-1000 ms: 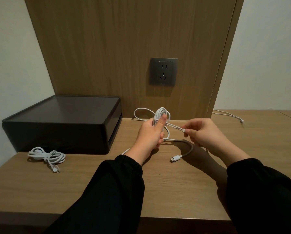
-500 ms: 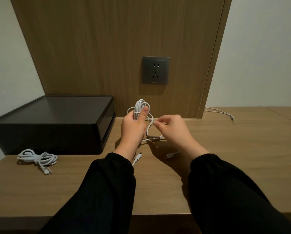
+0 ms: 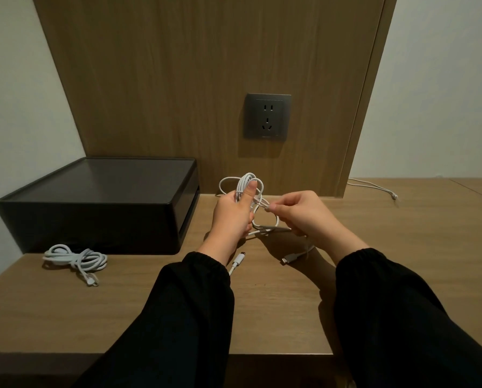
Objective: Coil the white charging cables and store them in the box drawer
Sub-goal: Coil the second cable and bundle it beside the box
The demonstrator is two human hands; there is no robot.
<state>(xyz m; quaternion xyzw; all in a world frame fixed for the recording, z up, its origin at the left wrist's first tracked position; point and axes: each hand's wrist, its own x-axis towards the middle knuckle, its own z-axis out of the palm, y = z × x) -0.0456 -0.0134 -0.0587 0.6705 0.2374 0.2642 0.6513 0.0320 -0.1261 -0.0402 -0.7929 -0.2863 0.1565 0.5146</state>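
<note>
Up above the wooden desk (image 3: 402,233), the left hand (image 3: 232,212) grips a bundle of white cable (image 3: 248,182), thumb pressed on the loops. The right hand (image 3: 304,212) pinches one strand beside it; its palm hides more cable. Another coiled cable (image 3: 76,259) lies before the dark box (image 3: 99,203), whose drawer front is hard to make out.

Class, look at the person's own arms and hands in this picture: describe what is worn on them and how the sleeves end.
Both arms wear loose black long sleeves, the left sleeve and the right sleeve each gathered into a snug cuff at the wrist. The left hand and right hand are bare: no gloves, and no rings or watch visible.
</note>
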